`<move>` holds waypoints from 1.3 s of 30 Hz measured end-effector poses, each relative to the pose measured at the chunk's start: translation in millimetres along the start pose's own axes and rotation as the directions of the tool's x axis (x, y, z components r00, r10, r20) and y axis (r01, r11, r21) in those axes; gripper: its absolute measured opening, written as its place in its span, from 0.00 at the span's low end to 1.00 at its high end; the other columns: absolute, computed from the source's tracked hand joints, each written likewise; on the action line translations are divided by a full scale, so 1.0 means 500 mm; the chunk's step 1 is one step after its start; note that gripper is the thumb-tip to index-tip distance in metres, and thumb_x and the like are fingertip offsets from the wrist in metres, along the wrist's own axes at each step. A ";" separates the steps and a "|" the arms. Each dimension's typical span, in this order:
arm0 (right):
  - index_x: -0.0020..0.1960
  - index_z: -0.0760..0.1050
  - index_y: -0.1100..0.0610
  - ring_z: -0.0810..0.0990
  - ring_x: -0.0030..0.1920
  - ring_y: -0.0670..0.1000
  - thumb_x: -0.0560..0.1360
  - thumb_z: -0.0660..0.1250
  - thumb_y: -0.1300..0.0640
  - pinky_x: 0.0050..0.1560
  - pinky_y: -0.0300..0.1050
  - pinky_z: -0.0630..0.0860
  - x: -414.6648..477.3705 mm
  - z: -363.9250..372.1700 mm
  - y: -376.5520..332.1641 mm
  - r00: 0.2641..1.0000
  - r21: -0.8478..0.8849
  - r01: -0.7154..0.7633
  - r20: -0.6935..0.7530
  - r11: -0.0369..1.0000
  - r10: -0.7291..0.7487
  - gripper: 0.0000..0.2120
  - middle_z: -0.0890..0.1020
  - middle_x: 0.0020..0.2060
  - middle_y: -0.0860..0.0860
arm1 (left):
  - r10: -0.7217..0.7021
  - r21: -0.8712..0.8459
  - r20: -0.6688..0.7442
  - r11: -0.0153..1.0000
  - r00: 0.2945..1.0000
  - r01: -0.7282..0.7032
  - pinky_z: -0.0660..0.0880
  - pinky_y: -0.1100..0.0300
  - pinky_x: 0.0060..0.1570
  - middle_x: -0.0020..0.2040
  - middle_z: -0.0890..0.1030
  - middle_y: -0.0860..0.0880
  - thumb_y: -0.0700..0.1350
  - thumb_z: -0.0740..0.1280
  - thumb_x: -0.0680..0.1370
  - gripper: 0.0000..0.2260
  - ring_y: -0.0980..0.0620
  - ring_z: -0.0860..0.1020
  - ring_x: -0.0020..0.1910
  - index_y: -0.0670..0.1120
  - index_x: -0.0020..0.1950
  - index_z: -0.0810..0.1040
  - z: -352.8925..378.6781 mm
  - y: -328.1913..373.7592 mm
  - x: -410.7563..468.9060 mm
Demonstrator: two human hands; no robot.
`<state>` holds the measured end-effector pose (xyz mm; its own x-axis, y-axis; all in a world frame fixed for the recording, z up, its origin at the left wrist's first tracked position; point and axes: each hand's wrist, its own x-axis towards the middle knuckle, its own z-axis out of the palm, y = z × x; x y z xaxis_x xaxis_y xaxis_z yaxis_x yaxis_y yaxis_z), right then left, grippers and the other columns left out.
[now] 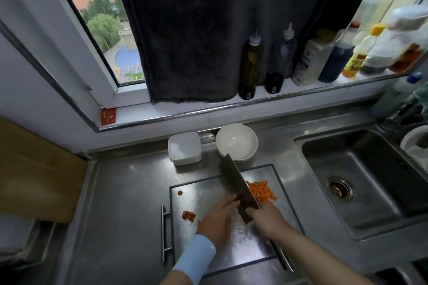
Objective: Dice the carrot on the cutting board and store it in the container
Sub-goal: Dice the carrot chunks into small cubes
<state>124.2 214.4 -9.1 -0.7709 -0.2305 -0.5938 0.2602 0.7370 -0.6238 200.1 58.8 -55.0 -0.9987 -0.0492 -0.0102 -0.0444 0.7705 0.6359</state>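
A steel cutting board (199,190) lies on the counter. My right hand (266,217) grips the handle of a broad cleaver (236,183), whose blade points away toward the bowl. My left hand (217,220) holds down carrot pieces right beside the blade; what lies under the fingers is mostly hidden. A pile of diced carrot (261,191) sits on the board to the right of the blade. A carrot chunk (188,215) and a small slice (180,192) lie on the board's left part. A white lidded container (184,150) stands behind the board.
A white bowl (236,141) stands beside the container. A steel sink (361,180) is to the right. Several bottles (251,65) line the window sill. A wooden board (34,173) leans at the left.
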 end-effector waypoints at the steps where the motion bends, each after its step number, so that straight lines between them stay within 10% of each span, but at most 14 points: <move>1: 0.47 0.82 0.55 0.83 0.39 0.50 0.77 0.65 0.55 0.42 0.45 0.79 0.005 -0.008 -0.004 1.000 0.036 -0.007 -0.013 0.999 0.008 0.07 0.84 0.39 0.51 | 0.010 -0.007 0.015 1.000 1.000 -0.009 0.54 0.74 0.69 0.72 0.63 0.60 0.36 0.62 0.79 0.22 0.62 0.63 0.70 0.53 0.71 0.70 0.012 0.007 0.006; 8: 0.51 0.78 0.51 0.82 0.42 0.50 0.78 0.61 0.50 0.47 0.49 0.81 0.016 -0.091 -0.007 0.988 -0.170 0.123 -0.069 0.978 -0.136 0.08 0.83 0.41 0.49 | -0.184 -0.055 -0.216 0.983 0.959 0.176 0.69 0.65 0.62 0.56 0.76 0.56 0.38 0.62 0.78 0.14 0.60 0.73 0.55 0.52 0.57 0.79 -0.018 0.028 0.041; 13: 0.59 0.69 0.49 0.82 0.43 0.52 0.78 0.58 0.54 0.46 0.51 0.80 0.003 -0.130 0.018 0.898 -0.640 0.304 -0.055 0.705 -0.437 0.11 0.82 0.43 0.48 | -0.166 -0.156 -0.692 0.985 0.702 0.079 0.68 0.68 0.45 0.40 0.75 0.52 0.31 0.59 0.68 0.13 0.56 0.71 0.42 0.47 0.41 0.77 -0.111 0.037 0.059; 18: 0.73 0.62 0.54 0.82 0.47 0.53 0.80 0.57 0.58 0.45 0.47 0.75 -0.011 -0.142 0.029 0.827 -0.821 0.378 0.092 0.428 -0.555 0.21 0.82 0.49 0.50 | -0.161 -0.077 -0.102 0.985 0.982 0.154 0.73 0.60 0.52 0.47 0.77 0.54 0.37 0.59 0.72 0.13 0.52 0.75 0.49 0.52 0.44 0.78 -0.111 0.074 0.091; 27: 0.67 0.67 0.55 0.83 0.44 0.55 0.79 0.59 0.63 0.39 0.47 0.72 -0.031 -0.144 0.030 0.809 -0.838 0.405 0.143 0.364 -0.570 0.17 0.83 0.45 0.52 | -0.202 0.049 0.315 0.979 0.928 0.196 0.64 0.58 0.68 0.66 0.75 0.50 0.40 0.56 0.79 0.18 0.49 0.71 0.65 0.53 0.65 0.78 -0.056 0.132 0.151; 35: 0.62 0.69 0.51 0.82 0.44 0.53 0.79 0.62 0.56 0.45 0.46 0.79 -0.031 -0.134 0.023 0.832 -0.760 0.422 0.108 0.494 -0.545 0.12 0.82 0.46 0.50 | -0.347 -0.170 -0.118 0.930 0.930 0.326 0.72 0.64 0.55 0.50 0.78 0.55 0.35 0.57 0.79 0.16 0.56 0.76 0.52 0.51 0.53 0.80 -0.125 0.095 0.118; 39: 0.57 0.71 0.48 0.80 0.45 0.49 0.76 0.65 0.48 0.48 0.44 0.78 -0.032 -0.104 0.001 0.872 -0.623 0.414 0.062 0.664 -0.485 0.12 0.81 0.47 0.47 | -0.420 -0.228 -0.425 0.907 0.801 0.355 0.75 0.60 0.49 0.44 0.79 0.55 0.31 0.58 0.75 0.17 0.55 0.77 0.44 0.51 0.44 0.78 -0.178 0.006 0.064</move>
<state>106.7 251.7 26.5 -0.7626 -0.5980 -0.2467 -0.5085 0.7898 -0.3430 170.3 3.0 15.4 -0.7718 -0.6337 0.0529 -0.3892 0.5365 0.7488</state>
